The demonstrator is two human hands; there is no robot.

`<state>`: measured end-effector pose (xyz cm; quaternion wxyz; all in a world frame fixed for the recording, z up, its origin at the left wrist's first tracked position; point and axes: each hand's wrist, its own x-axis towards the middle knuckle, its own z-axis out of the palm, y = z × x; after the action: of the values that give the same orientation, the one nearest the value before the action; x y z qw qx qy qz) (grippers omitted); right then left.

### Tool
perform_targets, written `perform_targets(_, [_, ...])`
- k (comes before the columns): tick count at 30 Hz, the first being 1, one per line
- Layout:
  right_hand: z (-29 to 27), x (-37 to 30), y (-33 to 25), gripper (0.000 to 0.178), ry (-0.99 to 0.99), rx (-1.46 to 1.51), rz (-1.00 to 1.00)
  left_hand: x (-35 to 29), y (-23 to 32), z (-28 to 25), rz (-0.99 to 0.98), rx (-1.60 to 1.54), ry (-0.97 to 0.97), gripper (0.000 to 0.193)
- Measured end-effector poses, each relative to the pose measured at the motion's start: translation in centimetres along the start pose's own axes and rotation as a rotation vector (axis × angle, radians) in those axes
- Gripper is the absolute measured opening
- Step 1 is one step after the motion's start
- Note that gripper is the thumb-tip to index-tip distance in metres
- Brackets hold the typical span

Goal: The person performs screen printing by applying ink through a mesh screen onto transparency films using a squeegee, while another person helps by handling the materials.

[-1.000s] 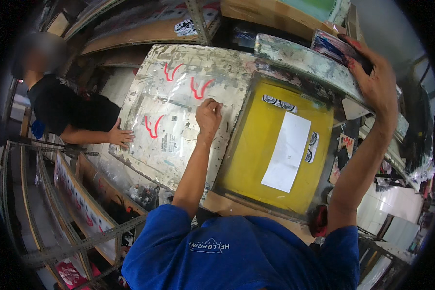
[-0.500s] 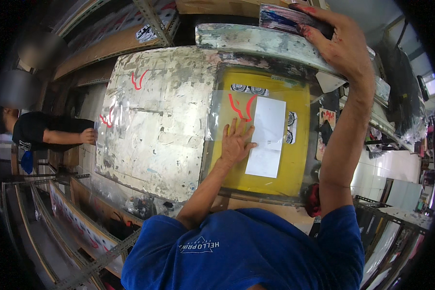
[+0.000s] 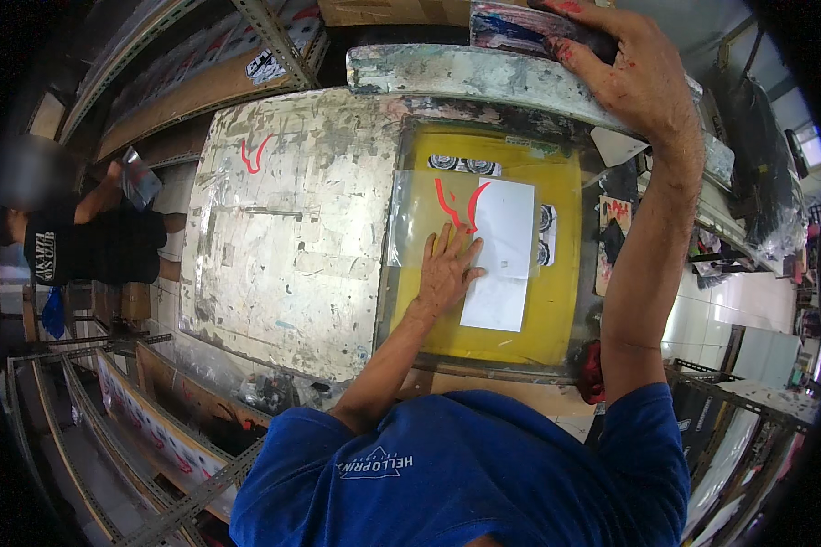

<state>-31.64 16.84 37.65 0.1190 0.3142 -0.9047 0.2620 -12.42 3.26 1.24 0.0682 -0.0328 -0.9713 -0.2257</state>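
My left hand (image 3: 444,272) lies flat with its fingers spread on a clear plastic sheet (image 3: 407,205) bearing a red curved print (image 3: 442,191). The sheet rests over a yellow panel (image 3: 550,319) and overlaps a white paper rectangle (image 3: 497,305) beside my fingers. Up at the far right, my right hand (image 3: 639,77), its fingers stained red and black, is closed around what looks like an ink-smeared squeegee (image 3: 506,29), streaked blue, pink and dark. It sits just above a long, paint-stained pale bar (image 3: 429,71); part of it is hidden behind my fingers.
Left of the panel lies a paint-worn board (image 3: 283,264) with another red-printed clear sheet (image 3: 255,155). Beyond its left edge, a co-worker (image 3: 82,232) holds a clear sheet (image 3: 140,179). Metal-framed racks (image 3: 137,428) stand at lower left. Black-and-white printed pieces (image 3: 465,166) lie on the panel.
The co-worker has taken the red-printed clear sheet off the board's left edge and raised it. My left hand stays put; my right hand has shifted slightly up and left in view.
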Motion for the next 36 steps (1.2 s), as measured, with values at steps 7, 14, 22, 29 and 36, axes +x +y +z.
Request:
perform_targets(7, [0.3,-0.5,-0.5,0.041,0.057,-0.005,-0.031,0.3,-0.7,-0.2,-0.002,-0.05,-0.015,0.057])
perform_targets(14, [0.4,-0.2,0.4,0.042,0.025,0.037,-0.035,0.9,-1.9,0.5,0.035,-0.072,-0.038,0.055])
perform_targets(22, [0.2,-0.7,-0.6,0.043,0.012,-0.014,-0.014,0.7,-1.6,-0.1,-0.022,-0.045,0.022,0.055])
perform_targets(29, [0.3,-0.2,0.2,0.043,-0.041,-0.005,0.036,0.7,-2.0,0.5,-0.019,-0.036,0.036,0.056])
perform_targets(36, [1.1,-0.2,1.8,0.041,0.037,-0.085,-0.112,1.0,-1.2,0.6,0.003,-0.03,0.079,0.055])
